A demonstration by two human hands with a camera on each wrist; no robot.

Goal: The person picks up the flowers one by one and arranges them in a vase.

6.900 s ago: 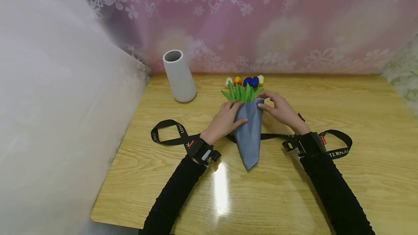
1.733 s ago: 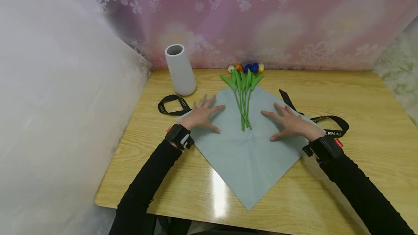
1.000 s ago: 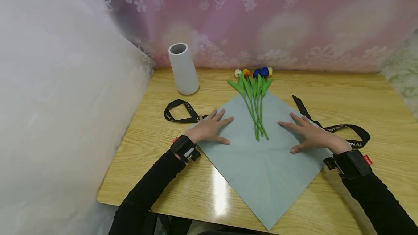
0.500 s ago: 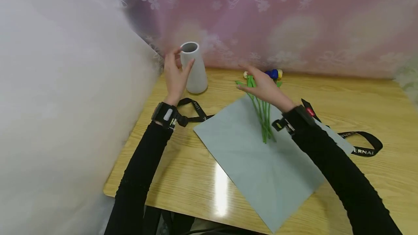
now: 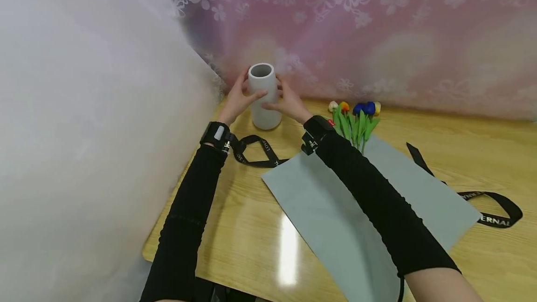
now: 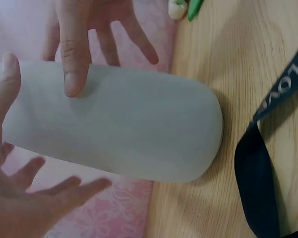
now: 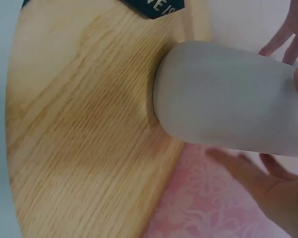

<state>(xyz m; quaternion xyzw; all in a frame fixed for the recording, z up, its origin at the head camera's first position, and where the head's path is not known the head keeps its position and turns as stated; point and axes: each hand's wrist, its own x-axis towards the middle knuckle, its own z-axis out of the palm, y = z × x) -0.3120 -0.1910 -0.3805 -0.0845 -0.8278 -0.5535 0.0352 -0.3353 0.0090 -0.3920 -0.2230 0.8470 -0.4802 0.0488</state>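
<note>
A tall white vase [image 5: 265,106] stands on the table near the back edge, with my two hands on either side of it. My left hand [image 5: 240,99] is at its left, the thumb across the front and the spread fingers beside and behind it. From the other side my right hand [image 5: 289,101] reaches around, its thumb [image 6: 73,74] over the vase's surface and its fingers splayed. In the wrist views several fingers are apart from the vase; firm contact cannot be made out. Colourful artificial tulips [image 5: 354,122] lie on a grey-blue wrapping sheet [image 5: 319,204], their stems hidden by my right arm.
A black lettered ribbon [image 5: 268,155] forms a loop in front of the vase, and its other end [image 5: 499,209] comes out at the sheet's right. A white curtain [image 5: 105,129] hangs along the table's left side, a pink floral one [image 5: 327,50] behind.
The grey-blue sheet was folded around the tulips earlier and now lies spread flat. Both my hands have left the sheet and moved up and left to the vase.
</note>
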